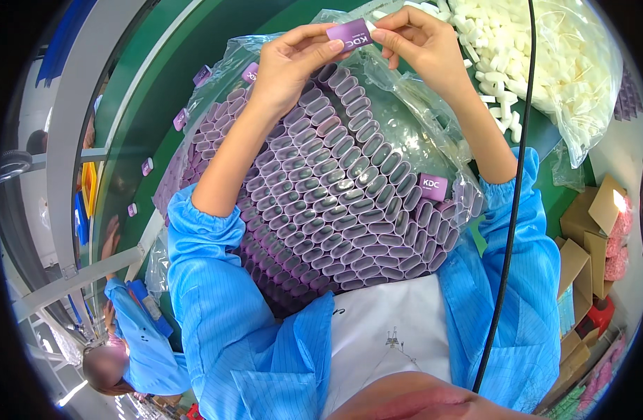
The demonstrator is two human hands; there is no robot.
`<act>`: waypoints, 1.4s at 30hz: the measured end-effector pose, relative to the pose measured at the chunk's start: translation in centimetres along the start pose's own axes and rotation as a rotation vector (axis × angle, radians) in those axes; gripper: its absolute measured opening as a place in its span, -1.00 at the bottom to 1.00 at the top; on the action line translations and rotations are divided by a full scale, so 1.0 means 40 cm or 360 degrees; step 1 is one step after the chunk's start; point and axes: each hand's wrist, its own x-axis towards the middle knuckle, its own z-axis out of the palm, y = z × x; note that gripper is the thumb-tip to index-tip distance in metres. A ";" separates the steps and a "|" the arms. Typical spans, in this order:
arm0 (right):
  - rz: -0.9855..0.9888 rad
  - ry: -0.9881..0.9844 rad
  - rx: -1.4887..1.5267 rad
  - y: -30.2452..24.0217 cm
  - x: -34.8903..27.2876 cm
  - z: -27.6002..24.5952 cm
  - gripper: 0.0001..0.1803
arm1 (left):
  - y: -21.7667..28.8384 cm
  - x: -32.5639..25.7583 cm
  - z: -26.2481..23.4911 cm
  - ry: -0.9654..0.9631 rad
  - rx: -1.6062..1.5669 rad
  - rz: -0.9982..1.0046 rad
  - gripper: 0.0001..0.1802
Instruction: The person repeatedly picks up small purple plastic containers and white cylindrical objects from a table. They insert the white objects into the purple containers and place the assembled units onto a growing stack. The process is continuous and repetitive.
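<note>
At the far edge of the work area, my left hand (286, 63) is closed around a flat purple plastic sleeve (348, 35) with white lettering, thumb in front. My right hand (423, 45) pinches at the sleeve's right end, where the tip of a small white plastic piece (370, 26) shows between the fingers. Below my hands stand many open oval purple sleeves (328, 175), packed upright in rows on clear plastic film. One purple sleeve (432, 187) lies on its side on top of the rows at the right, its lettering facing up.
A clear bag (580, 77) of loose white plastic pieces lies at the far right, some spilled out. Several purple sleeves (181, 119) sit along the green surface (153, 143) at left. A black cable (515, 210) hangs across the view. A co-worker (143, 336) in blue is at lower left; cardboard boxes (591, 217) stand right.
</note>
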 end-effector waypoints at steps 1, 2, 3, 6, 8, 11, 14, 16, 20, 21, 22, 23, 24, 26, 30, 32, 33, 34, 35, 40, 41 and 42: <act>-0.0038 0.0002 0.0043 0.006 -0.002 0.003 -0.91 | -0.003 -0.001 0.002 -0.0002 0.0006 0.0033 -0.68; -0.0077 0.0004 0.0086 0.012 -0.003 0.005 -0.92 | -0.003 -0.001 0.003 -0.0013 0.0056 0.0042 -0.69; -0.0107 0.0022 0.0114 0.019 -0.004 0.007 -0.92 | -0.002 -0.001 0.004 -0.0024 0.0105 0.0050 -0.69; -0.0243 0.0088 0.0161 0.048 -0.002 0.012 -0.93 | 0.000 -0.001 0.009 -0.0035 -0.0051 -0.0039 -0.69; -0.0391 0.0151 0.0144 0.065 0.003 0.020 -0.91 | -0.004 0.000 0.012 -0.0015 -0.0241 -0.0097 -0.69; -0.0466 0.0216 -0.0154 0.009 -0.003 0.028 -0.85 | -0.012 -0.001 0.008 0.0034 -0.0399 -0.0092 -0.68; -0.0508 0.0215 -0.0138 0.040 0.000 0.011 -0.81 | -0.008 0.004 0.009 0.0015 -0.0395 -0.0051 -0.66; -0.0628 0.0232 -0.0121 0.064 0.003 0.004 -0.81 | -0.018 0.005 0.009 0.0006 -0.0431 -0.0072 -0.66; -0.0684 0.0292 -0.0081 0.064 -0.008 0.029 -0.83 | -0.016 0.001 0.027 -0.0014 -0.0492 -0.0091 -0.65; -0.0716 0.0324 -0.0086 0.061 -0.008 0.034 -0.83 | -0.013 0.001 0.029 -0.0019 -0.0497 -0.0087 -0.65; -0.0748 0.0356 -0.0092 0.057 -0.007 0.038 -0.82 | -0.012 0.002 0.030 -0.0024 -0.0503 -0.0082 -0.66; -0.0780 0.0388 -0.0097 0.055 -0.006 0.039 -0.81 | -0.013 0.002 0.031 -0.0013 -0.0534 -0.0083 -0.66; -0.0978 0.0413 -0.0308 0.054 -0.002 0.037 -0.81 | -0.015 0.002 0.031 0.0002 -0.0564 -0.0082 -0.66; -0.1370 0.0457 -0.0733 0.055 0.009 0.028 -0.80 | -0.015 0.001 0.031 0.0027 -0.0593 -0.0078 -0.66; -0.1411 0.0477 -0.0856 0.061 0.013 0.022 -0.78 | -0.008 0.003 0.031 0.0075 -0.0492 -0.0040 -0.66; -0.1109 0.0500 -0.0712 0.049 -0.002 0.027 -0.77 | 0.004 0.015 0.008 0.0098 -0.0248 -0.0031 -0.65; -0.1058 0.0542 -0.0675 0.045 -0.001 0.019 -0.80 | 0.011 0.037 -0.031 0.0104 -0.0064 -0.0038 -0.65; -0.1008 0.0592 -0.0643 0.043 0.004 0.004 -0.82 | 0.017 0.066 -0.072 0.0100 0.0120 -0.0044 -0.65; -0.0966 0.0637 -0.0598 0.040 0.015 -0.010 -0.83 | 0.031 0.097 -0.112 0.0136 0.0332 -0.0085 -0.63; -0.0491 0.0663 -0.1382 0.073 0.058 -0.131 -0.88 | 0.016 0.232 -0.386 0.0305 0.1430 -0.0729 -0.57; -0.0368 0.0640 -0.1548 0.084 0.063 -0.141 -0.89 | 0.009 0.238 -0.409 0.0315 0.1487 -0.0826 -0.61; -0.0451 0.0584 -0.1606 0.093 0.064 -0.140 -0.89 | -0.004 0.241 -0.418 0.0309 0.1546 -0.0932 -0.64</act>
